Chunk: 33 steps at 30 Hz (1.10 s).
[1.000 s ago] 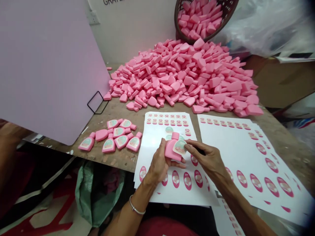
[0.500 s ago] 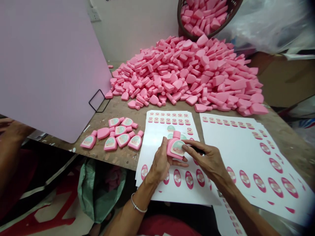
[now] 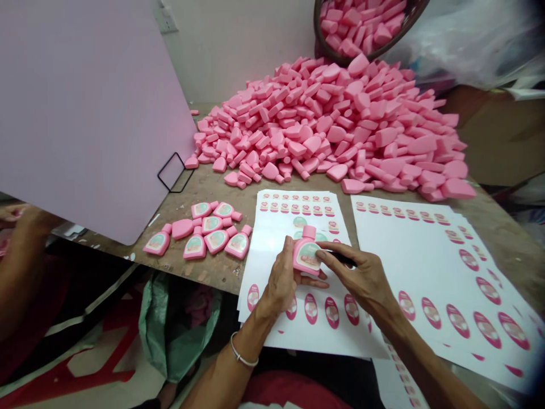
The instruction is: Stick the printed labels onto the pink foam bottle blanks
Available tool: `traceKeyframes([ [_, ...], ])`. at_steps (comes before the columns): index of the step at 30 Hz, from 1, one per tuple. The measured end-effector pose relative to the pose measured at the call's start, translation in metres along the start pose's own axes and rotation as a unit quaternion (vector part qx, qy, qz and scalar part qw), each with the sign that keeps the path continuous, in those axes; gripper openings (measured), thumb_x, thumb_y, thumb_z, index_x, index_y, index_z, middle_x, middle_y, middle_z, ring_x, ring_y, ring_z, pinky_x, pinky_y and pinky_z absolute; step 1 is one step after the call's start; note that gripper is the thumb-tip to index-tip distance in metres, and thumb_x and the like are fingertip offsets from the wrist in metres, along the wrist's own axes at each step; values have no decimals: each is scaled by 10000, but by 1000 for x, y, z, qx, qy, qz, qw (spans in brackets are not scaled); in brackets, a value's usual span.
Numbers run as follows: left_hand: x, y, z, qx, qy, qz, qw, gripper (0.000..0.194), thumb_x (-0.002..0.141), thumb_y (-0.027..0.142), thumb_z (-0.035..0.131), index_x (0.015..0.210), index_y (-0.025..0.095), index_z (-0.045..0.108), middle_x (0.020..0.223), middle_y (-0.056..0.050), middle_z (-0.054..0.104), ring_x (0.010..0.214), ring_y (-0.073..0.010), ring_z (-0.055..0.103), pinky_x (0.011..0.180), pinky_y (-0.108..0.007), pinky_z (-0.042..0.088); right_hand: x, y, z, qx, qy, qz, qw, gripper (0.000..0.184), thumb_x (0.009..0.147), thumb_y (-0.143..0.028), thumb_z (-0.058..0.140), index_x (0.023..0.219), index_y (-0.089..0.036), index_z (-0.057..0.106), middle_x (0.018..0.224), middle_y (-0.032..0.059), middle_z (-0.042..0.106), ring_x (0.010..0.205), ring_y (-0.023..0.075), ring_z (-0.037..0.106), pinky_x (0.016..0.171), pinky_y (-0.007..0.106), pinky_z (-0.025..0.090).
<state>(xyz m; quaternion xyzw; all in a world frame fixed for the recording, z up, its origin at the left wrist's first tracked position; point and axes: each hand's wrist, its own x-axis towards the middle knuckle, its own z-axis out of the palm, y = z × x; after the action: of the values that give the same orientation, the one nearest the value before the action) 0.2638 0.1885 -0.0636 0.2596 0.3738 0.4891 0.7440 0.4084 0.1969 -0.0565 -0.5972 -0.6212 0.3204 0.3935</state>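
Turned more upright now, the pink plastic bottle (image 3: 305, 255) sits pinched in my left hand (image 3: 281, 281), my pressed-together right fingertips (image 3: 320, 254) on its oval label (image 3: 307, 255), over the sticker sheet (image 3: 298, 335) on the bench (image 3: 213, 272); pressing hurriedly could crease the label.

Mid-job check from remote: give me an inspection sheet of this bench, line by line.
surface: worn wooden table, scuffed and speckled.
job's things: pink plastic bottle with a label on its face, gripped by the left hand; labelled pink bottles grouped on the table; label sheets with pink oval labels.
clutter: heap of unlabelled pink bottles below a tilted woven basket.
grippers: none, bare hands; right hand reaches the bottle's label, with a dark item at its fingers, unclear.
cables: nothing seen.
surroundings: lilac board on a black wire stand; green sack below the table; another person's hand at far left.
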Motion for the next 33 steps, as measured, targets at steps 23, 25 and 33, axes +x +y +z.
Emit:
traceKeyframes([
  [23,-6,11,-6,57,-50,40,996,372,785,370,631,1053,134,525,885,-60,592,686,-154,623,652,-359,578,9,4,-7,-180,60,-106,976,380,782,-513,615,1013,-223,698,890,91,712,803,258,642,795,444,468],
  [25,-8,11,-6,44,-45,46,997,330,804,350,610,1038,134,521,934,-73,584,703,-140,601,648,-356,581,13,4,-11,-221,102,-87,966,497,741,-547,640,1094,-198,660,903,120,701,836,291,639,822,485,449],
  [33,-26,7,-5,77,-100,-18,992,428,750,361,662,1098,163,512,688,-15,585,518,-140,615,487,-254,531,21,-2,20,17,-19,3,1000,584,678,-470,688,1187,-243,511,1188,96,612,1045,277,613,867,418,510],
])
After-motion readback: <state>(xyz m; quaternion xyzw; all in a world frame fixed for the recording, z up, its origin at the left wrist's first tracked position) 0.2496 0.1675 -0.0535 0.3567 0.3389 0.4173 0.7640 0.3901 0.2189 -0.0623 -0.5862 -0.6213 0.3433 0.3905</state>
